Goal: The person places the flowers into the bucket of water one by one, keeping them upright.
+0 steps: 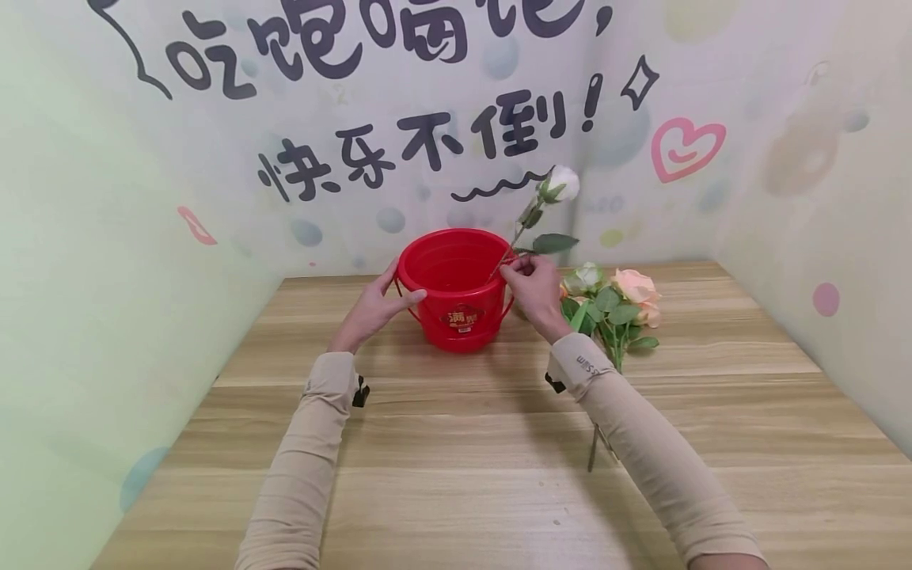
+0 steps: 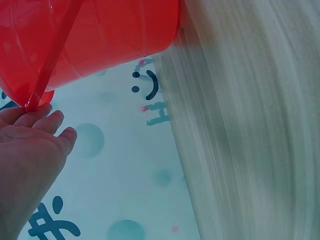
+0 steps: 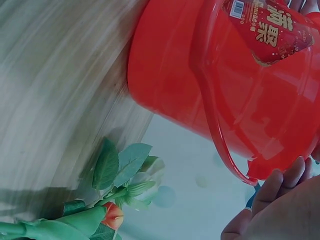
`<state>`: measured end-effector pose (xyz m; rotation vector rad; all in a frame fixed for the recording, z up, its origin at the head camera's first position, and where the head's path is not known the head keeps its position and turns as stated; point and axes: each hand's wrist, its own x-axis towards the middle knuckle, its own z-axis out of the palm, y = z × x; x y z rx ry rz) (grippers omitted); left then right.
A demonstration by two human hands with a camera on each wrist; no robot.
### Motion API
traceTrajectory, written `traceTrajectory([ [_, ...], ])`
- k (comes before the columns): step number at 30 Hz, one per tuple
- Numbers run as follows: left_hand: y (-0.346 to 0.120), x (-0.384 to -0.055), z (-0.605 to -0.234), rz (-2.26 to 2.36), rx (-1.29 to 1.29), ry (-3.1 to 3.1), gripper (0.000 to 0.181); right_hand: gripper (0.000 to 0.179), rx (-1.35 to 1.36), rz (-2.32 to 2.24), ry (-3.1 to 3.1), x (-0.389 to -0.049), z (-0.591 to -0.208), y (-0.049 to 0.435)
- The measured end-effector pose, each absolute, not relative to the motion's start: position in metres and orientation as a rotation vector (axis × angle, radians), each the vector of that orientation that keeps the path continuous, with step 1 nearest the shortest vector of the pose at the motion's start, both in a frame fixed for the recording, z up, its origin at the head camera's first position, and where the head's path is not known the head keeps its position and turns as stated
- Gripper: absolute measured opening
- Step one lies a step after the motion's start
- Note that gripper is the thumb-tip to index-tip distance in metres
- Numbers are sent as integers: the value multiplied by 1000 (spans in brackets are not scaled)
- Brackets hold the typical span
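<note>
A red plastic bucket [image 1: 435, 310] with a gold-lettered label stands upright on the wooden table, its handle hanging down. My left hand [image 1: 374, 310] grips the bucket's left rim, thumb at the front and fingers around the outside. In the left wrist view those fingers touch the bucket near the handle joint. Above the right rim my right hand [image 1: 536, 294] pinches the stem of an artificial white rose [image 1: 563, 184]. The rose leans up to the right, and its lower stem reaches inside the bucket. The right wrist view does not show the pinched stem clearly.
Right of the bucket lie several artificial flowers, among them a peach rose [image 1: 634, 285] and a white rose [image 1: 587, 275]. Their stems [image 1: 593, 450] run toward me, partly under my right forearm. A printed wall cloth [image 1: 342, 237] hangs behind the table [image 1: 442, 491].
</note>
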<state>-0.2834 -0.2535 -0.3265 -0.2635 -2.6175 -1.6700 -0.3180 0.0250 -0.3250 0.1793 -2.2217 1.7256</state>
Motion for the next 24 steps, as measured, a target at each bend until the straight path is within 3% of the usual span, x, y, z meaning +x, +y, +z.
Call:
traceTrajectory([
  [24, -255, -285, -332, -1642, -288, -2604, 93, 11, 118, 1866, -2177, -321, -333, 51],
])
